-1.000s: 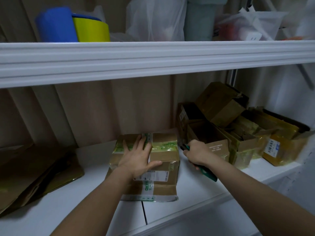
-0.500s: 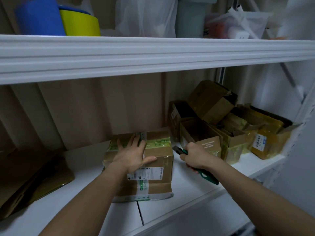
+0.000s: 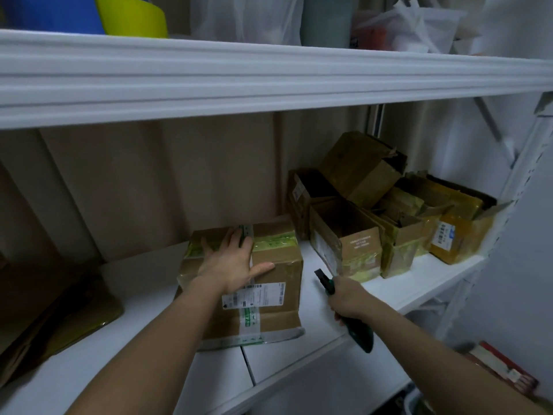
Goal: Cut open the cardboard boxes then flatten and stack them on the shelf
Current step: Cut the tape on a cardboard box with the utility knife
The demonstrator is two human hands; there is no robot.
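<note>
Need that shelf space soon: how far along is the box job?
Done: flattened cardboard lies at the shelf's left. In hand: left hand presses the taped box; right hand grips the cutter beside it, apart. Left: cutting this box and flattening the opened boxes at right.

Dim light falls on a white moulded upper shelf board (image 3: 269, 82) fronting a beige panelled back wall (image 3: 149, 187).

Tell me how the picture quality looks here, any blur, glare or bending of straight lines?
Head view: dim, flat light with a bluish cast; the upper shelf edge bows from wide-angle distortion; soft motion blur smears the blue and yellow containers at top left; faint sheen on the taped box under the left hand; the cutter in the right hand stays fairly sharp.
</note>
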